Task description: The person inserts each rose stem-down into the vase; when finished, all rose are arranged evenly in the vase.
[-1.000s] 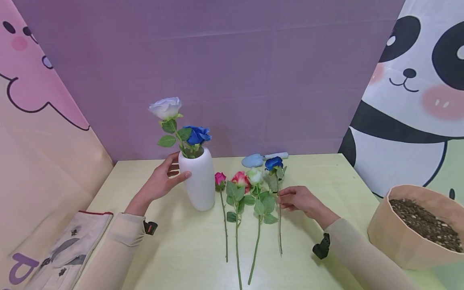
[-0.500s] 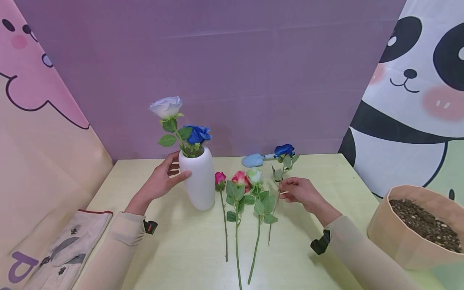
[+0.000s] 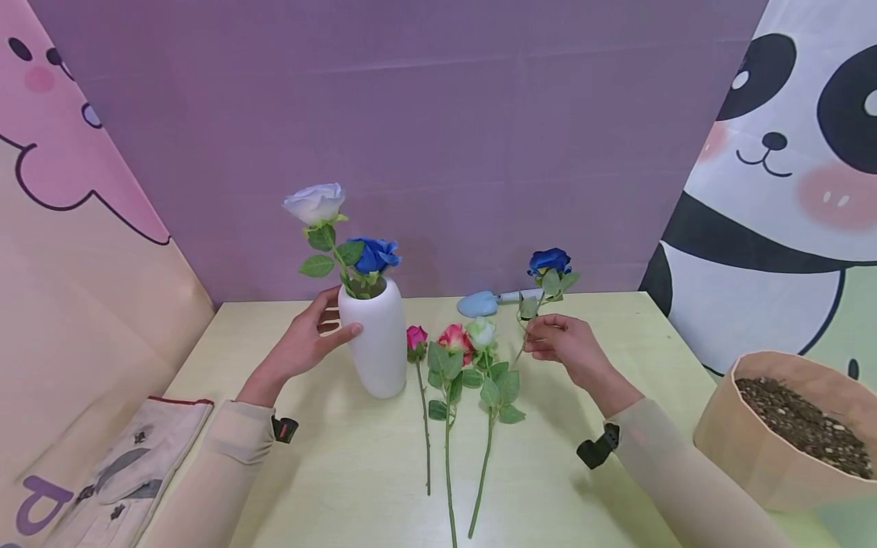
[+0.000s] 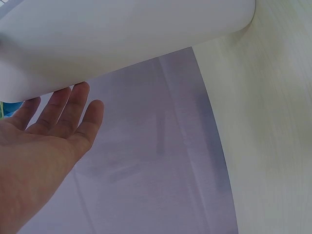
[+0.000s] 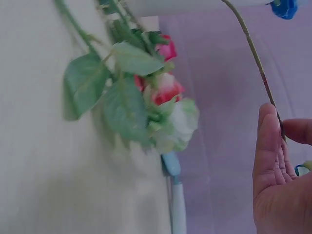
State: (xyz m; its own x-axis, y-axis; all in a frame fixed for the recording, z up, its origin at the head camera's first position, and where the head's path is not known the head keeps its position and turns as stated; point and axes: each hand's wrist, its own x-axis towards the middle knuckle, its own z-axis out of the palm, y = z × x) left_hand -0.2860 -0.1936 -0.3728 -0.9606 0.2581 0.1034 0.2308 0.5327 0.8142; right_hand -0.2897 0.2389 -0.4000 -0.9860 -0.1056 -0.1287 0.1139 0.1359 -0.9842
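A white vase (image 3: 373,342) stands upright on the table, holding a white rose (image 3: 315,204) and a blue rose (image 3: 375,255). My left hand (image 3: 311,335) holds the vase near its neck, thumb across the front and fingers behind; in the left wrist view the fingertips (image 4: 80,90) meet its side. My right hand (image 3: 569,350) pinches the stem of a second blue rose (image 3: 550,261), raised bloom-up; the stem (image 5: 254,53) shows between thumb and fingers in the right wrist view. Between the hands lie a pink rosebud (image 3: 416,339), a red-and-cream rose (image 3: 455,340) and a pale green-white rose (image 3: 481,332).
At the table's back edge lies a small blue trowel (image 3: 478,304), behind the lying roses. A tan pot (image 3: 774,449) of dark soil stands at the right. Folded printed cloth (image 3: 130,464) lies at the left. A purple backdrop (image 3: 438,152) rises behind the table.
My right hand has lifted the blue rose off the table; its bloom has risen and shifted right, and the stem now tilts. The left hand and vase have stayed in place.
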